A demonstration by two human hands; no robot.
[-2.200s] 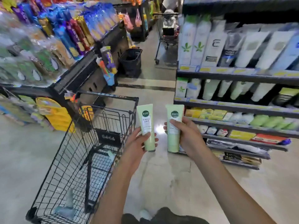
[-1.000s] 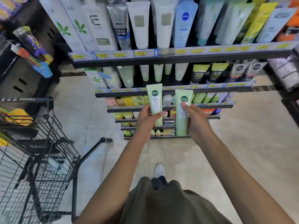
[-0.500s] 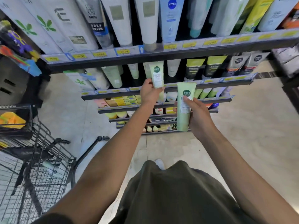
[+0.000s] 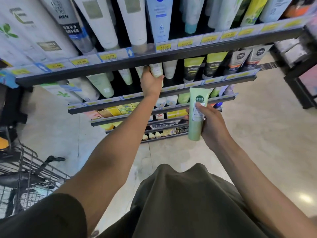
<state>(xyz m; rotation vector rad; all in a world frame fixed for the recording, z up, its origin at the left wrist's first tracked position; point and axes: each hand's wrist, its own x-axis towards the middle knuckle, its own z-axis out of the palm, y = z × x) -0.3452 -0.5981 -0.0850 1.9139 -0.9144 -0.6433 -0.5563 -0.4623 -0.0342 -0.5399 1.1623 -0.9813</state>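
Observation:
My left hand (image 4: 151, 81) reaches into the second shelf and grips a pale green tube (image 4: 157, 70), whose top is hidden behind the rail of the shelf above (image 4: 154, 56). Other pale tubes stand close on both sides of it. My right hand (image 4: 212, 124) holds a second light green tube (image 4: 197, 115) upright in front of the lower shelves, my thumb lying across its white label. This tube has a dark green round logo near its top.
The shelving unit (image 4: 171, 90) is packed with upright cosmetic tubes on several tiers, with yellow price tags along the rails. A black wire shopping cart (image 4: 25, 174) stands at my lower left. Another dark shelf unit (image 4: 301, 69) is at the right. Beige tiled floor lies between.
I have turned from the cart to face the shelves and stepped closer. My left hand has lifted its tube up into the second shelf. My right hand stays low with its tube.

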